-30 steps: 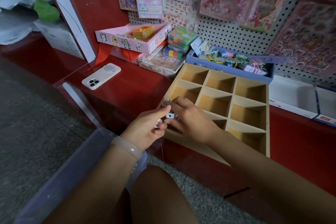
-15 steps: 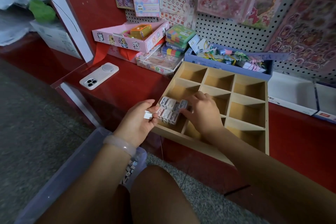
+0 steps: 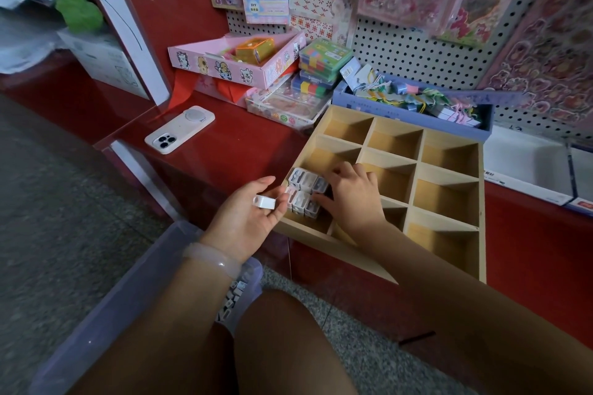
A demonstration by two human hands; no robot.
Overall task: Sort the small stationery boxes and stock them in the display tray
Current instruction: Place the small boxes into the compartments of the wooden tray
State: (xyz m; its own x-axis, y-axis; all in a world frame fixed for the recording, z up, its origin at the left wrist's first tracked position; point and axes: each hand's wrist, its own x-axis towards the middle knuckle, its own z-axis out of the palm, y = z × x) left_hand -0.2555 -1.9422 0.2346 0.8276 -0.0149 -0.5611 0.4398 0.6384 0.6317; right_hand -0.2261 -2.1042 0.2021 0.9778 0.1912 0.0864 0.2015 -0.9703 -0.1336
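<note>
Since half a second ago the left hand has turned palm-up just left of the wooden display tray, its grip pinching one small white box between thumb and fingers. Six small boxes stand packed in two rows of three in the tray's left-column compartment, and the right hand rests against them with fingers curled on their right side. One phone lies on the red tabletop; twelve compartments show.
</note>
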